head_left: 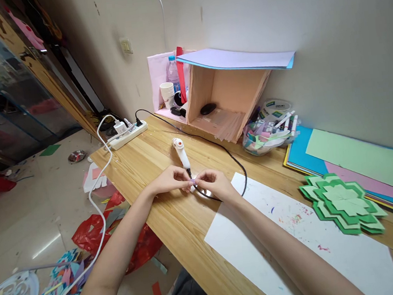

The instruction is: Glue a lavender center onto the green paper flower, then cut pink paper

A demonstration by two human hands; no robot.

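Pinching a small purple piece (193, 181) between their fingertips, the left hand (173, 179) and right hand (213, 182) sit just nearside of the white glue gun (182, 155) (a black cord (245, 172) loops to its right); beyond the gun stands an open box (227, 89).

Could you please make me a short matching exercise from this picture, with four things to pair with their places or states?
Things:
1. Purple piece
2. Glue gun
3. Paper flower
4. Power strip

Places or states:
A. Green and layered, partly over the white sheet
B. Has plugs in it
C. Pinched between the left hand and right hand
D. Lies just beyond the hands

Pairs: 1-C, 2-D, 3-A, 4-B
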